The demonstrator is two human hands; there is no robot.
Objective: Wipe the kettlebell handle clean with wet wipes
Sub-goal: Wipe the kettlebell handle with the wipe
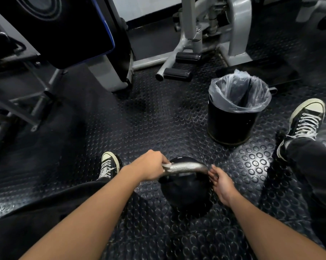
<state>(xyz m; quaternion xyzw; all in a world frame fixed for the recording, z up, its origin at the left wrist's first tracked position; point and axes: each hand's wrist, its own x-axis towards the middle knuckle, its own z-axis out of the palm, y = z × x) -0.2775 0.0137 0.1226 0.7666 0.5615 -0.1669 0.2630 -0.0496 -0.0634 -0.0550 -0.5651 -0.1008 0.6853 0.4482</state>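
Kettlebell (184, 186) on the floor (149, 119) at lower centre, left hand (151, 166) at its handle's (186, 167) left end, right hand (221, 182) at the right end, lined bin (233, 117) upper right of it, machine frames (205, 34) along the top.

- Bare studded black rubber floor (158, 119) lies open ahead of the black round kettlebell (186, 192).
- A black bin with clear plastic liner (233, 113) stands ahead-right.
- Grey steel machine frames (192, 44) block the far side.
- Black-and-white sneakers (109, 164) flank both sides.

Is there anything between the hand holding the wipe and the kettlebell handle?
Nothing visible. The left hand already presses the wipe onto the handle; the right hand touches its other end.
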